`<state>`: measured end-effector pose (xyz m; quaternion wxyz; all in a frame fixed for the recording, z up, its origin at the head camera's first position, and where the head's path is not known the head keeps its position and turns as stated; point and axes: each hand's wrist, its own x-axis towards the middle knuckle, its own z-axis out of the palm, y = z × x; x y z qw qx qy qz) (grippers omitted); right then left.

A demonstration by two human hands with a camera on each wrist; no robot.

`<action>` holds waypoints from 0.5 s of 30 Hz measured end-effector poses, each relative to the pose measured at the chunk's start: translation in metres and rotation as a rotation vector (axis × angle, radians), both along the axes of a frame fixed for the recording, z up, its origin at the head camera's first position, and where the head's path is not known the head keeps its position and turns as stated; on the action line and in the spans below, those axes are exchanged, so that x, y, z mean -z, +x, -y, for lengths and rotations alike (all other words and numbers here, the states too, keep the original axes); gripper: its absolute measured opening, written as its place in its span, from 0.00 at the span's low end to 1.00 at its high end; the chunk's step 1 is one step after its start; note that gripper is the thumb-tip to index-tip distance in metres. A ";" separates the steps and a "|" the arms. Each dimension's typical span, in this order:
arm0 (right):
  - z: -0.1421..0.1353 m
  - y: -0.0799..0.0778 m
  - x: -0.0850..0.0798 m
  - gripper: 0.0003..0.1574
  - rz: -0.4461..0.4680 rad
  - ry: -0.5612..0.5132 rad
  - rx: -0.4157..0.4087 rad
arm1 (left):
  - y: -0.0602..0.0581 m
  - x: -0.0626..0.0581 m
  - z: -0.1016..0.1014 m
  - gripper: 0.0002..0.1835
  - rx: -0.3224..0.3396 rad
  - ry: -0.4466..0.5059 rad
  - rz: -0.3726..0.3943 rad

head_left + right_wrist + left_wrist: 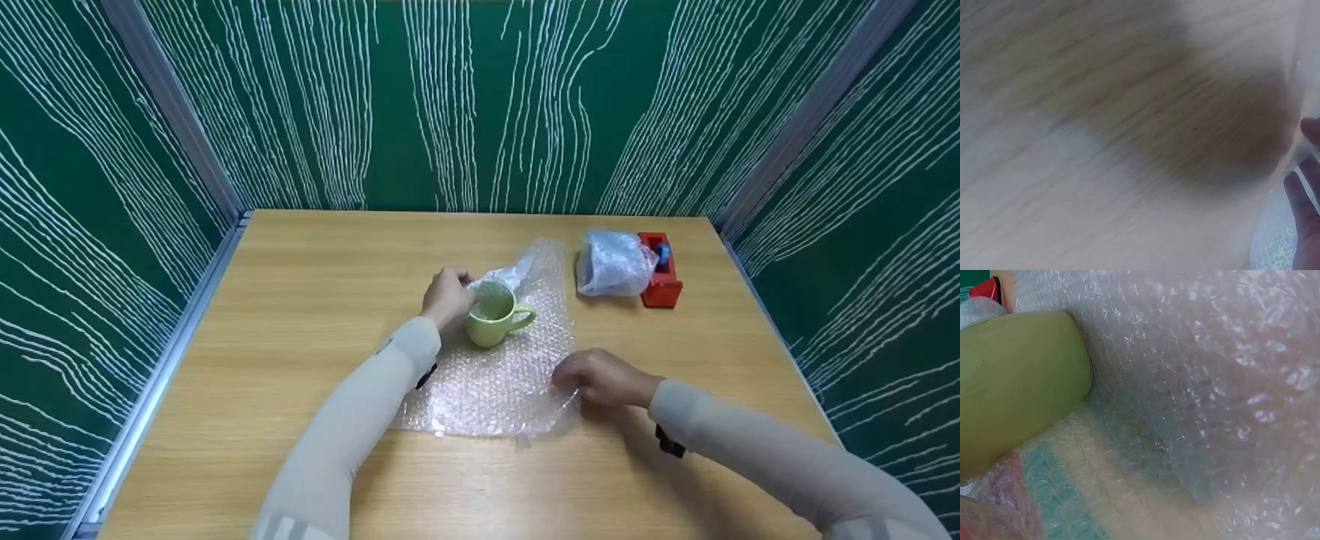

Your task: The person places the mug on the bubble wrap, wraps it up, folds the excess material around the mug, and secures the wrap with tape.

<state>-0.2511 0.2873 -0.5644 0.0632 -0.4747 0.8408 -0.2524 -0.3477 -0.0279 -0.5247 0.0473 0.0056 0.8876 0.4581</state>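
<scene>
A pale green mug (491, 315) stands on a sheet of bubble wrap (495, 390), its handle facing right. Part of the sheet is drawn over at the back and reaches into the mug's mouth. My left hand (448, 297) is at the mug's left rim, its fingers curled on the bubble wrap there; the fingertips are partly hidden. In the left wrist view the mug (1022, 377) lies close, with wrap spread beside it. My right hand (604, 376) pinches the sheet's right edge; its thumb and fingers (1300, 205) show at the edge of the right wrist view.
At the back right of the wooden table (322, 255) sits a bundle wrapped in bubble wrap (616, 262). Against it stands a red tape dispenser (661, 292) with a blue piece inside. Green walls with white streaks (390, 135) enclose the table's back and sides.
</scene>
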 end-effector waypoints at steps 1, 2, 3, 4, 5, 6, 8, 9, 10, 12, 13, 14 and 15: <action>0.000 -0.001 -0.001 0.30 0.024 -0.033 0.009 | 0.000 0.000 0.000 0.14 -0.001 0.002 0.000; -0.001 -0.002 -0.003 0.30 0.056 -0.069 0.016 | 0.000 0.000 0.000 0.14 -0.002 0.005 0.000; -0.001 -0.003 -0.004 0.29 0.092 -0.101 0.027 | 0.000 0.000 0.000 0.13 -0.004 0.009 0.003; 0.000 -0.004 -0.006 0.26 0.135 -0.132 0.039 | 0.000 -0.001 0.000 0.13 -0.004 0.009 0.002; 0.000 -0.005 -0.008 0.23 0.176 -0.161 0.052 | 0.000 -0.001 0.000 0.13 -0.005 0.009 0.001; 0.001 -0.006 -0.011 0.20 0.212 -0.184 0.063 | 0.000 -0.001 0.000 0.12 -0.006 0.010 0.002; 0.002 -0.008 -0.017 0.14 0.271 -0.212 0.097 | 0.000 -0.001 0.000 0.12 -0.005 0.006 -0.001; 0.003 -0.009 -0.021 0.12 0.294 -0.216 0.121 | 0.000 -0.001 0.000 0.12 -0.004 0.004 -0.003; 0.004 -0.010 -0.024 0.11 0.313 -0.219 0.142 | 0.001 -0.001 0.000 0.12 -0.003 0.003 -0.004; 0.007 -0.012 -0.032 0.12 0.332 -0.215 0.185 | 0.001 -0.001 0.000 0.12 -0.003 0.003 -0.004; 0.009 -0.013 -0.035 0.13 0.339 -0.210 0.206 | 0.001 -0.001 0.000 0.12 -0.003 0.003 -0.005; 0.011 -0.014 -0.038 0.14 0.337 -0.207 0.223 | 0.002 -0.001 0.000 0.12 -0.004 0.003 -0.007; 0.013 -0.015 -0.042 0.15 0.332 -0.205 0.235 | 0.002 -0.001 -0.001 0.12 -0.006 0.005 -0.008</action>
